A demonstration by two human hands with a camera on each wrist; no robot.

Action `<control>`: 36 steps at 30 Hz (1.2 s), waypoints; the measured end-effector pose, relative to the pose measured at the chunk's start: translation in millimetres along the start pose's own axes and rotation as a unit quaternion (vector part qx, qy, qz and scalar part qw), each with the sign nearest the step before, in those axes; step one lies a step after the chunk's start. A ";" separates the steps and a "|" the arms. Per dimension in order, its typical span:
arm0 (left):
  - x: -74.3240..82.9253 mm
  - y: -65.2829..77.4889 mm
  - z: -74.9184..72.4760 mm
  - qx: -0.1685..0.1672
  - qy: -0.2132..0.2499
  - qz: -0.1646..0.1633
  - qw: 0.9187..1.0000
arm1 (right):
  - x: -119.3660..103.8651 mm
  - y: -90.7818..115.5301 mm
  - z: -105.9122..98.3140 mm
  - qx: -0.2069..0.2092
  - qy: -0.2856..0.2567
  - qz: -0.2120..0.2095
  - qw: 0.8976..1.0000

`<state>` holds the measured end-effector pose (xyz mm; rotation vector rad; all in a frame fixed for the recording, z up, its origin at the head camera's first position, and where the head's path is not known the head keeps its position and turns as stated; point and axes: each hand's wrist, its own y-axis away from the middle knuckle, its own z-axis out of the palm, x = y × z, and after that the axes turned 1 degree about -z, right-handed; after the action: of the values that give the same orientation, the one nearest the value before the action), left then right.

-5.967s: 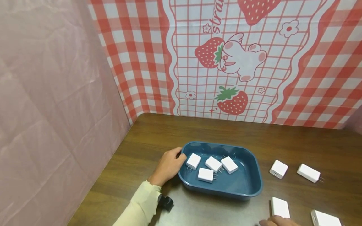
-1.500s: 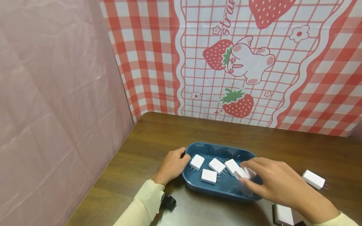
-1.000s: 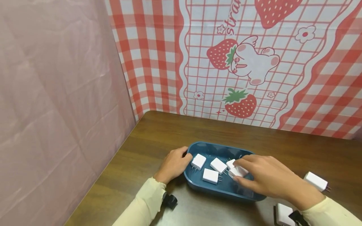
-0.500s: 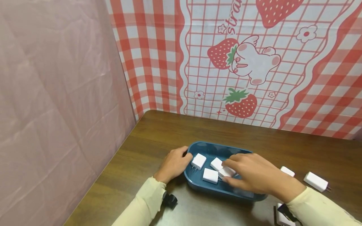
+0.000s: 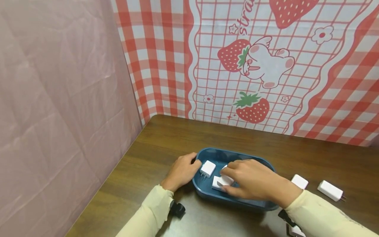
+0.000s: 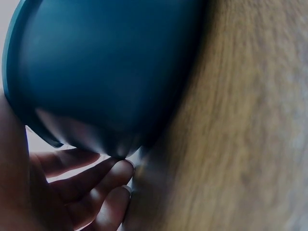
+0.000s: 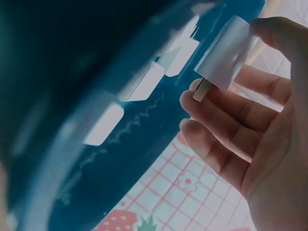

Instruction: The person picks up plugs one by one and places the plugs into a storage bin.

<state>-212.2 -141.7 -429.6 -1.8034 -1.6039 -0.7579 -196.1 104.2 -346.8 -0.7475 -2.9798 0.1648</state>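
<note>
My left hand (image 5: pixel 182 171) grips the left end of a blue oblong tray (image 5: pixel 267 166), thumb at the rim. In the left wrist view its fingers (image 6: pixel 108 185) touch the tray's outer wall (image 6: pixel 106 62). Above the tray my right hand (image 5: pixel 256 179) pinches a white plug-in charger (image 7: pixel 226 53), whose metal prong sticks out. One white charger (image 5: pixel 208 169) lies at the tray's left end. Another charger (image 5: pixel 217 184) sits just below the held one, partly covered by it. The right hand hides much of the tray's middle and right side.
On the wooden table (image 5: pixel 165 138), right of the tray, lie two white chargers, a near one (image 5: pixel 299 181) and a farther one (image 5: pixel 331 190). A third charger (image 5: pixel 297 231) is mostly hidden under the right wrist. A strawberry-print cloth (image 5: pixel 251 65) hangs behind.
Since 6 seconds ago my right hand has come from the front right with a charger in its fingers. Over the last second it has moved left across the tray. The left hand keeps its grip.
</note>
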 end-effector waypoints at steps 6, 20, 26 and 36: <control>0.1 0.4 -0.4 -0.009 0.006 -0.006 1.000 | -4.2 -10.2 1.8 -0.022 -0.014 -0.013 1.000; 0.1 -0.3 -1.2 -0.013 0.006 -0.011 1.000 | -12.4 -24.3 3.1 -0.060 -0.038 -0.003 0.997; -0.3 -0.7 -0.9 -0.018 0.005 -0.016 1.000 | -12.5 -25.1 6.6 -0.050 -0.037 -0.013 0.998; -0.8 0.6 -1.9 -0.023 0.004 -0.017 1.000 | -18.9 -27.2 17.2 -0.012 -0.053 -0.029 0.998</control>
<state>-211.8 -143.8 -429.0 -1.8068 -1.6289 -0.8233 -193.7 69.9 -361.4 -0.6741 -3.1047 0.1725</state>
